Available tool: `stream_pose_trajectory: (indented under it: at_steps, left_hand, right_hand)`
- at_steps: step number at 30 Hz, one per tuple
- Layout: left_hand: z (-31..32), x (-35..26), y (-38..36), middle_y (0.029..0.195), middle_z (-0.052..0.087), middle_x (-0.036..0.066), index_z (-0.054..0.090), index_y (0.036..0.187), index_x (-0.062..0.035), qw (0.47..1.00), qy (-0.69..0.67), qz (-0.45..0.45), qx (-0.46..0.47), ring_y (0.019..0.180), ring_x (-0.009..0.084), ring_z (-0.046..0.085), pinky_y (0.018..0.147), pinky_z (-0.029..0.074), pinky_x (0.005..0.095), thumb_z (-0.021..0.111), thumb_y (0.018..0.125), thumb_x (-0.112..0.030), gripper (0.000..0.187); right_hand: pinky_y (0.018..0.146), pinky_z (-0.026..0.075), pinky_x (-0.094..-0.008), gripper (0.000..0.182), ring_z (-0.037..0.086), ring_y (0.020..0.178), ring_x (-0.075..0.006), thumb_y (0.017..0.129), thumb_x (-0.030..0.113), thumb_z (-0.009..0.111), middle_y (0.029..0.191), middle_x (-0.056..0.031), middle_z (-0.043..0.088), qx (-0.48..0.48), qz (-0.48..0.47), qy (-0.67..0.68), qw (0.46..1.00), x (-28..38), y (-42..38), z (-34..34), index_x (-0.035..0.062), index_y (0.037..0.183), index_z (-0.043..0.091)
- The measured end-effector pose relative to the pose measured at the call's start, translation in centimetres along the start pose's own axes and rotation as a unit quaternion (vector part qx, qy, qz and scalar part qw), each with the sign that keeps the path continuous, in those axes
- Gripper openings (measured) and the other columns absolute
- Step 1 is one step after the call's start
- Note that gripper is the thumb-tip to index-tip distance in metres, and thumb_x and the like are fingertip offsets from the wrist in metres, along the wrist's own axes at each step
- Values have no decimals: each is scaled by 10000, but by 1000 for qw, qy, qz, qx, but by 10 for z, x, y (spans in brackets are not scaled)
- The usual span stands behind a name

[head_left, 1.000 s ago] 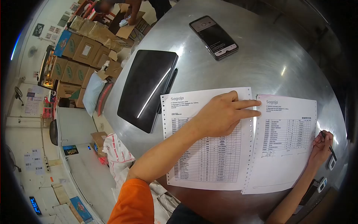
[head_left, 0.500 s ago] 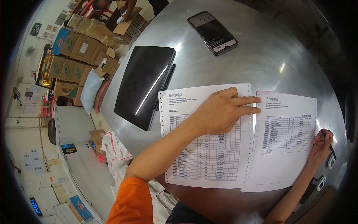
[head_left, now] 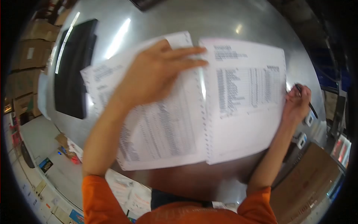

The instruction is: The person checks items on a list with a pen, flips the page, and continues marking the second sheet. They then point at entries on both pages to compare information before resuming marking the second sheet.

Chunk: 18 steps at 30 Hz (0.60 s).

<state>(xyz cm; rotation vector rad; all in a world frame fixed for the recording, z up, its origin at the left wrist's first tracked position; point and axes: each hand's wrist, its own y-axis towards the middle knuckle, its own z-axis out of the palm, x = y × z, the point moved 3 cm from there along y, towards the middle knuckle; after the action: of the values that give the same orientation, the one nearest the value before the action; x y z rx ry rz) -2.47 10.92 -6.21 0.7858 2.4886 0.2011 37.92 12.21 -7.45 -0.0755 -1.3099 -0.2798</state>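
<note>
Two printed sheets with punched edges lie side by side on a metal table. My left hand (head_left: 156,71) rests across the left sheet (head_left: 167,130). Its index and middle fingers are stretched apart, their tips at the left edge of the right sheet (head_left: 242,134); the other fingers curl under. Both sheets carry tables of small print, blurred here. At the right sheet's right edge, my right hand (head_left: 296,104) is closed around a black pen (head_left: 312,109), which points down and to the right.
A flat black device (head_left: 74,71) lies left of the sheets on the metal table (head_left: 156,24). A dark phone (head_left: 143,3) is cut off at the top. Small white devices (head_left: 301,140) sit by my right forearm. Cardboard boxes (head_left: 31,56) are stacked at far left; brown cardboard (head_left: 305,183) stands lower right.
The view has swung right and down, so sheets, black device and phone appear farther left or higher. The left sheet looks more tilted. My right hand keeps the pen; my left fingers remain stretched.
</note>
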Motion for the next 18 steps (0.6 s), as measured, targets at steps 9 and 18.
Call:
stream_pose_trajectory:
  at_steps: [9,18]
  left_hand:
    - [-1,1,-1,1164,638,-15,671,1075,-154,999,8,42,7,665,138,362,631,350,236,491,872,-22,302]
    - [-3,24,-8,1144,645,122,632,1165,-97,958,-276,14,-77,804,183,575,755,467,295,443,872,18,367]
  right_hand:
    - [596,448,-308,234,566,712,-219,928,187,513,894,-179,624,30,-14,-8,999,1,6,3,-29,1004,560]
    - [674,431,-321,269,534,784,-248,900,213,534,942,-215,608,16,-24,-20,999,0,24,-32,-36,992,581]
